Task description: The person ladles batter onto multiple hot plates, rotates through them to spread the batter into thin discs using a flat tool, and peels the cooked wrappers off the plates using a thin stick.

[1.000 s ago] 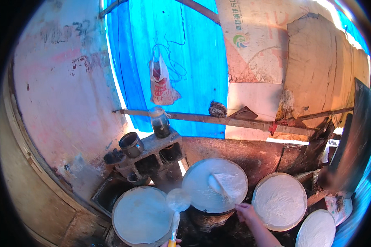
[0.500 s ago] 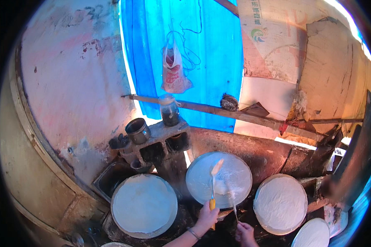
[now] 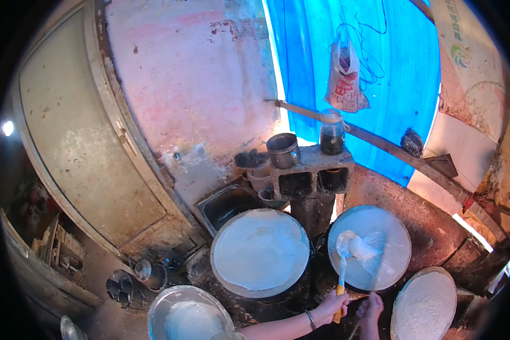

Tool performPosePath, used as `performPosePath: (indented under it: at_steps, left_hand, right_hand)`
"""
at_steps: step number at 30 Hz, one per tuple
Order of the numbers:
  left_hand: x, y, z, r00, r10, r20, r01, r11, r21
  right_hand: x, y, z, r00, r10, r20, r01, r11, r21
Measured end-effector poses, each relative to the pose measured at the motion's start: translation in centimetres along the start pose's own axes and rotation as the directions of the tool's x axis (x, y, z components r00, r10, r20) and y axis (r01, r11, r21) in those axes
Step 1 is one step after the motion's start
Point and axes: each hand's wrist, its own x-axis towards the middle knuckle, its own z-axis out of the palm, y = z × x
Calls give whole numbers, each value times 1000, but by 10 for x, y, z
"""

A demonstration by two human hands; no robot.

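My left hand [image 3: 330, 307] is closed around the yellow handle of a ladle [image 3: 343, 243]. Its pale round bowl is over the round griddle [image 3: 399, 221] at centre right, beside a white patch of batter [image 3: 364, 247]. My right hand [image 3: 371, 309] is closed on a thin stick-like tool [image 3: 376, 276], blurred where it reaches up over the same griddle. Left of that griddle, a larger round griddle [image 3: 215, 252] carries a white sheet of batter [image 3: 260, 249]. A metal basin [image 3: 154, 311] of white batter stands at the lower middle.
Another white-covered round griddle [image 3: 425, 303] is at the lower right. Behind, a blackened block shelf [image 3: 314, 164] holds a metal pot [image 3: 283, 150] and a glass jar [image 3: 332, 133]. A plastic bag [image 3: 347, 85] hangs on the blue sheet. Dark cans [image 3: 127, 289] stand at left.
The view has swung left, so the griddles appear farther right and the batter basin is now in view. The ladle's bowl has turned and lies beside the white batter.
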Motion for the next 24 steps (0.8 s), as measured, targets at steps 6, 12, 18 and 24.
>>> performPosePath:
  at_steps: [6,12,18,24]
  left_hand:
    - [-53,73,21,743,-173,647,646,437,-626]
    - [-70,88,44,870,-4,493,346,717,-605]
    - [-78,115,53,867,-95,489,395,728,-560]
    - [-85,100,32,942,-197,273,278,911,-303]
  right_hand:
    - [-27,-13,47,942,102,321,-117,993,30]
    - [-56,-48,75,889,-428,163,431,902,14]
    - [10,-23,30,446,-820,360,856,273,-439]
    - [23,-77,-7,742,-592,314,379,-16,-925]
